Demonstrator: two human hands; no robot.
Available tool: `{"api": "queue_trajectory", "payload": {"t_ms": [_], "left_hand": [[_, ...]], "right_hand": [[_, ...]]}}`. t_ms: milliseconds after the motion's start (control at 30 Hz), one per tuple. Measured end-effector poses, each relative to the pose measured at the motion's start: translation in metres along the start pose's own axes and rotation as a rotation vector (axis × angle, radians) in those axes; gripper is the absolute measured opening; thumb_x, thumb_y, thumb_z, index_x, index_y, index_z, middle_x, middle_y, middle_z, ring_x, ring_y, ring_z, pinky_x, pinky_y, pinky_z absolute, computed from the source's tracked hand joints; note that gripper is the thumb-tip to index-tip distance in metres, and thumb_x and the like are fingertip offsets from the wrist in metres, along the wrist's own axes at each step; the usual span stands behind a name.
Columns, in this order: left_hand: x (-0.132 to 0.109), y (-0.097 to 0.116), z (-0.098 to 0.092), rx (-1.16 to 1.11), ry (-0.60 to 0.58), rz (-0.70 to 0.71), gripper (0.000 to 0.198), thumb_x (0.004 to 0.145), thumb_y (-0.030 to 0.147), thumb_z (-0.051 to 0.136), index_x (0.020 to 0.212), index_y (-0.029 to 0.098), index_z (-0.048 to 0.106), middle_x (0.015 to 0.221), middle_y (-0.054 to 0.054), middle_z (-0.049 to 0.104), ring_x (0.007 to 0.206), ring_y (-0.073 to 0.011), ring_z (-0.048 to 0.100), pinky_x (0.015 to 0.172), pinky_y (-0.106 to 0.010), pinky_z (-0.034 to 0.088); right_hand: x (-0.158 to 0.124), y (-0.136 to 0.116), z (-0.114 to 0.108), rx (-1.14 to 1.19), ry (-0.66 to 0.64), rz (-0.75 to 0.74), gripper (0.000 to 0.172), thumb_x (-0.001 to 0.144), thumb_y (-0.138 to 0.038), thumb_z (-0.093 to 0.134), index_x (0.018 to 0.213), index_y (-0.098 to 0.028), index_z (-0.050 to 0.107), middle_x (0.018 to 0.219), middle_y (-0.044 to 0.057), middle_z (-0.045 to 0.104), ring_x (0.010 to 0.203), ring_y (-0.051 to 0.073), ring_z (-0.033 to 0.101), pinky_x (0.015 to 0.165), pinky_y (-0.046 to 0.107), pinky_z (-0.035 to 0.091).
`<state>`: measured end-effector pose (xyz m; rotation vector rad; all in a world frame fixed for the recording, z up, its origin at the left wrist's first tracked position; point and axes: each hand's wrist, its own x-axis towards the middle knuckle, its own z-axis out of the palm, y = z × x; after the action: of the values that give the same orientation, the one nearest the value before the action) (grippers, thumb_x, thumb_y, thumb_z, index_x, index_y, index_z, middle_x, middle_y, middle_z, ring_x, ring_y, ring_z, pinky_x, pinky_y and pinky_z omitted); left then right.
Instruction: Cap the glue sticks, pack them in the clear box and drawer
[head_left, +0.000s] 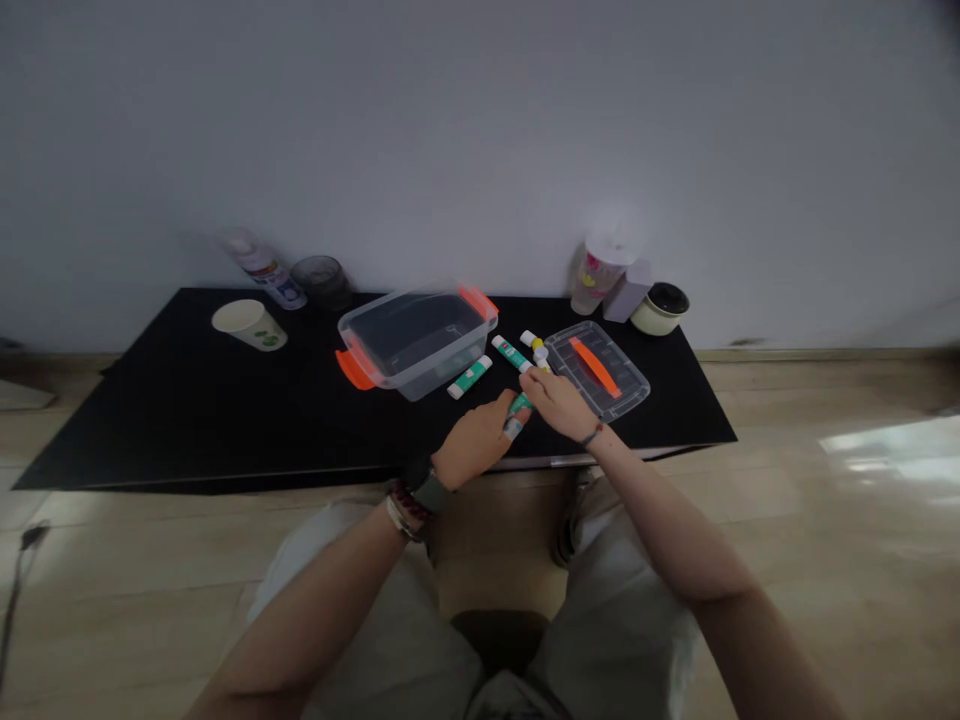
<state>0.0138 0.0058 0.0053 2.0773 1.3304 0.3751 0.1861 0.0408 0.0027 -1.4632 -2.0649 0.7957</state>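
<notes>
Over the front part of the black table, my left hand [476, 440] is closed around a green-and-white glue stick [516, 415]. My right hand [559, 402] is closed just beside it, its fingers at the near end of a second green-and-white glue stick [511, 353]; part of that end is hidden. A third glue stick [470, 377] lies by the clear plastic box [420, 375] with orange latches. White-and-yellow sticks [535, 345] lie beyond my right hand. To the right rests a clear lid [634, 395] with an orange handle [595, 366].
On the black table [187, 420], a paper cup [251, 325] lies tilted at left, near a spray can [262, 270] and a dark glass [322, 282]. At back right stand a patterned cup [596, 275], a pale box [628, 292] and a cream pot [658, 312]. A wall rises behind.
</notes>
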Motion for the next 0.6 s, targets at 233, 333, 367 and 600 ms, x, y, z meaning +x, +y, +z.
{"api": "queue_trajectory", "payload": {"t_ms": [233,333,367,600], "left_hand": [[0.010,-0.016,-0.022,-0.044,0.286,0.147,0.026,0.088,0.036,0.060,0.106,0.017,0.061,0.110,-0.011,0.064,0.105,-0.0255,0.061,0.095,-0.040,0.048],[0.020,-0.030,-0.047,-0.118,0.492,0.026,0.030,0.087,0.036,0.061,0.110,0.017,0.060,0.107,-0.009,0.066,0.098,-0.0225,0.064,0.086,-0.036,0.052],[0.023,-0.036,-0.056,-0.138,0.573,-0.038,0.033,0.087,0.036,0.061,0.113,0.016,0.058,0.108,-0.010,0.067,0.096,-0.0222,0.065,0.084,-0.035,0.053],[0.031,-0.080,-0.103,0.064,0.752,-0.268,0.079,0.089,0.027,0.059,0.153,0.014,0.013,0.108,-0.010,0.068,0.092,-0.0240,0.067,0.089,-0.039,0.052]], "right_hand": [[-0.006,0.004,0.003,0.400,0.116,-0.124,0.036,0.097,-0.056,0.044,0.110,-0.022,0.048,0.084,0.000,0.057,0.061,0.012,0.046,0.058,0.026,0.039],[-0.007,0.004,0.004,0.470,0.126,-0.144,0.038,0.101,-0.055,0.035,0.119,-0.023,0.045,0.093,0.003,0.059,0.060,0.011,0.047,0.057,0.026,0.041],[-0.008,0.002,0.003,0.446,0.125,-0.154,0.037,0.101,-0.053,0.035,0.119,-0.023,0.045,0.094,0.003,0.059,0.061,0.011,0.048,0.058,0.026,0.042],[-0.012,-0.010,0.002,0.183,0.023,-0.231,0.028,0.101,-0.039,0.041,0.119,-0.020,0.050,0.093,0.003,0.060,0.069,0.013,0.052,0.069,0.029,0.044]]}}
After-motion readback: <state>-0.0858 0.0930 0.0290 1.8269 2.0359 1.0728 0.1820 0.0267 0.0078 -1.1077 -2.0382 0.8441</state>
